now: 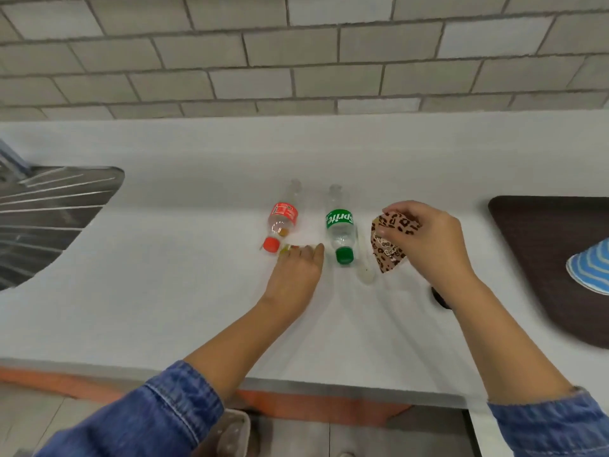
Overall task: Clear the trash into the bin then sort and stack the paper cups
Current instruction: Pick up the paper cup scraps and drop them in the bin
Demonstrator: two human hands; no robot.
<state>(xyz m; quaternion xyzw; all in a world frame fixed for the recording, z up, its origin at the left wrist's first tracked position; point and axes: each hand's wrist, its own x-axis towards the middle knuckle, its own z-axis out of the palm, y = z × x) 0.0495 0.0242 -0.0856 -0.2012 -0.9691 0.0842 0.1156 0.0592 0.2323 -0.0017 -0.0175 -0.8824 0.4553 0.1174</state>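
Pinching: our right hand point(435, 245) curls its fingers point(407, 210) round the leopard wrapper point(389, 250).
Left hand point(296, 275): our straight fingers touch the small wrapper point(286, 248).

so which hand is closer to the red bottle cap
Left. The left hand reaches with its fingertips just beside the red cap; the right hand is farther off, past the Sprite bottle, pinching a leopard-print wrapper.

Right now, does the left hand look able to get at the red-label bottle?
Probably yes. The left hand rests on the counter right beside the red cap of the red-label bottle; only a small yellowish scrap lies between, nothing blocking.
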